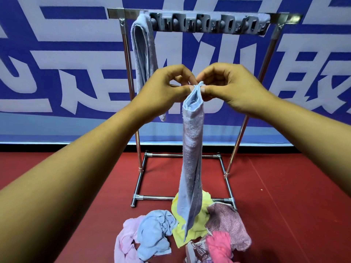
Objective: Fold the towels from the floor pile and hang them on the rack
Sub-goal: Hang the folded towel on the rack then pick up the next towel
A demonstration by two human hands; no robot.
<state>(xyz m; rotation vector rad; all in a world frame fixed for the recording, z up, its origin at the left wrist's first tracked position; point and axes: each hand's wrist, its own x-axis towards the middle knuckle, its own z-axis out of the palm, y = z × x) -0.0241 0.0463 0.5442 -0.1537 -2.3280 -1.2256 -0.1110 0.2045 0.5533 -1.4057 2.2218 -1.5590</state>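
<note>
Terry cloth, pale blue, is pinched at its top corners between the thumbs and fingers of both hands: the left hand and the right hand meet almost knuckle to knuckle, each clamped on the upper edge of the blue towel. From that pinch the towel hangs straight down as a narrow doubled strip, its lower tip dangling just over the floor pile of crumpled towels in pink, light blue, yellow and a mottled brownish pink. It looks light, limp and slightly fuzzy, so it should not slip, but it will sag and twist wherever it is unsupported. Holding it by matched corners or along the fold line seems the surest way to keep the layers aligned. Behind it stands the metal rack, with one folded blue-grey towel draped at the left end of the top bar beside a grey clip strip. Red floor lies beneath.
</note>
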